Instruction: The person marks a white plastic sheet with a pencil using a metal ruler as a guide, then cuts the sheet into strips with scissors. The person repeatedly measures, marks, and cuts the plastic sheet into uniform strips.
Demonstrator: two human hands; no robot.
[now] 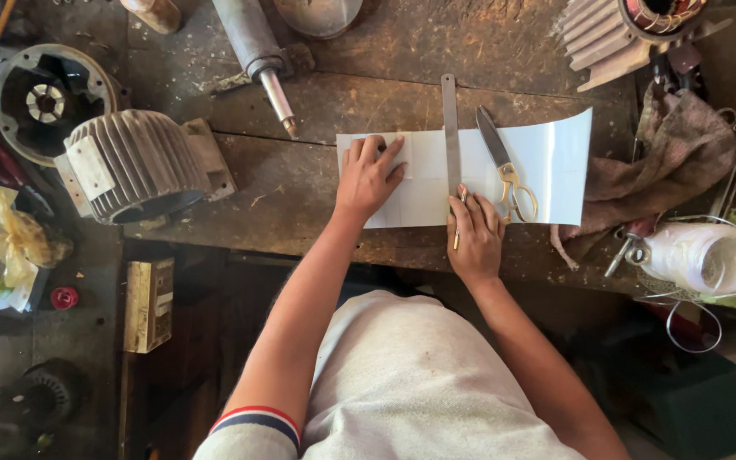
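Landmark: white sheet (547,175) on the wooden bench (368,102). Left of it, well apart, stands a finned motor housing (134,166); bare bench lies between. Left hand (368,177) presses flat, fingers spread, on the sheet's left end. A steel ruler (451,136) crosses the sheet. Right hand (474,238), at the near edge, pinches a pencil (458,223) against the ruler. Scissors (504,170) lie just right; the sheet's right edge curls upward.
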